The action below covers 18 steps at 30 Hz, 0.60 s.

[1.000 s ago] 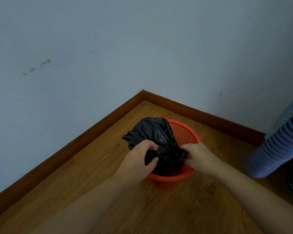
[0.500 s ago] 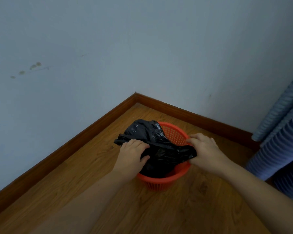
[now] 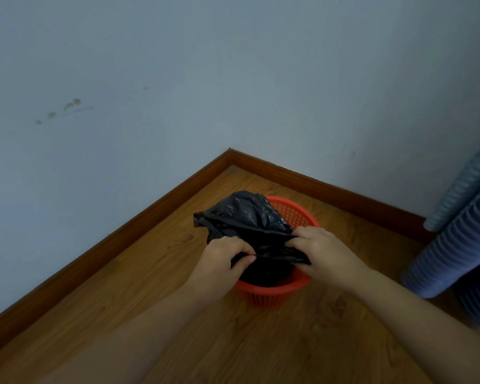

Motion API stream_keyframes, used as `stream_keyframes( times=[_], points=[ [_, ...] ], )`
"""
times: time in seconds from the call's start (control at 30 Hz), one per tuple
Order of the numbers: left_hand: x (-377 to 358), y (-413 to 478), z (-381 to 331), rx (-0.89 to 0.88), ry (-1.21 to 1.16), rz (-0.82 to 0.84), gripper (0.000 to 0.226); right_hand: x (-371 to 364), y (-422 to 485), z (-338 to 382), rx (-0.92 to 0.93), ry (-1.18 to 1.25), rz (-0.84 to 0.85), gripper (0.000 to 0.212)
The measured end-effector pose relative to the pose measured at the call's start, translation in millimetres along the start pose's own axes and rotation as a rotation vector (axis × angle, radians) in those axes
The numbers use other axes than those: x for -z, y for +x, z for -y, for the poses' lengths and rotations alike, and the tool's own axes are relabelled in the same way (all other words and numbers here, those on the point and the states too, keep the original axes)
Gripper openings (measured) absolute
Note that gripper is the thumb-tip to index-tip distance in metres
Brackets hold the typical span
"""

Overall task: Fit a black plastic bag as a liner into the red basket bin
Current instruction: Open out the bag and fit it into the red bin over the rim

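The red basket bin point(image 3: 272, 296) stands on the wooden floor near the room's corner. A crumpled black plastic bag point(image 3: 244, 214) sits in it, its lower part down inside the basket and its top bulging over the far left rim. My left hand point(image 3: 222, 259) pinches the bag's near edge over the basket's left side. My right hand point(image 3: 324, 253) grips the same edge over the right side. The edge is pulled taut between both hands above the basket's mouth.
Two pale blue walls meet at the corner, with a brown skirting board point(image 3: 302, 178) along the floor. A ribbed blue-grey curtain point(image 3: 460, 239) hangs down to the floor at the right, close to the basket. The wooden floor point(image 3: 288, 342) stretches toward me.
Both hands have regripped the bag's edge and drawn it taut toward the near side of the basket's mouth. The right hand went from the basket's rim to the bag's edge.
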State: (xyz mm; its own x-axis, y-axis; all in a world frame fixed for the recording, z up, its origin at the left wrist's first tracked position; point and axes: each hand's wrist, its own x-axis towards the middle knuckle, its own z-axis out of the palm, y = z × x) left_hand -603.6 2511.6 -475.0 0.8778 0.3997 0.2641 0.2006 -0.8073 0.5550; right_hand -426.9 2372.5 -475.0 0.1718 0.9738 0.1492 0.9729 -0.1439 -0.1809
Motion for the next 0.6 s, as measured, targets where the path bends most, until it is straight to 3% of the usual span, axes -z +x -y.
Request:
stream_keyframes(
  times=[0.27, 0.37, 0.47, 0.53, 0.6],
  points=[
    [-4, -5, 4, -0.057, -0.074, 0.078, 0.005, 12, -15, -24, -0.190, 0.223, 0.015, 0.030],
    [-9, -9, 7, -0.066, -0.061, 0.115, 0.004, 20, -22, -29, -0.322, 0.416, 0.096, 0.034],
    [-13, -13, 8, -0.079, -0.023, 0.149, 0.011, 19, -28, -31, -0.435, 0.629, 0.042, 0.043],
    [-16, -15, 9, -0.076, -0.019, 0.143, 0.015, 13, -27, -31, -0.500, 0.604, 0.011, 0.042],
    [-20, -18, 10, -0.069, -0.013, 0.120, 0.016, 6, -23, -30, -0.518, 0.433, 0.034, 0.037]
  ],
)
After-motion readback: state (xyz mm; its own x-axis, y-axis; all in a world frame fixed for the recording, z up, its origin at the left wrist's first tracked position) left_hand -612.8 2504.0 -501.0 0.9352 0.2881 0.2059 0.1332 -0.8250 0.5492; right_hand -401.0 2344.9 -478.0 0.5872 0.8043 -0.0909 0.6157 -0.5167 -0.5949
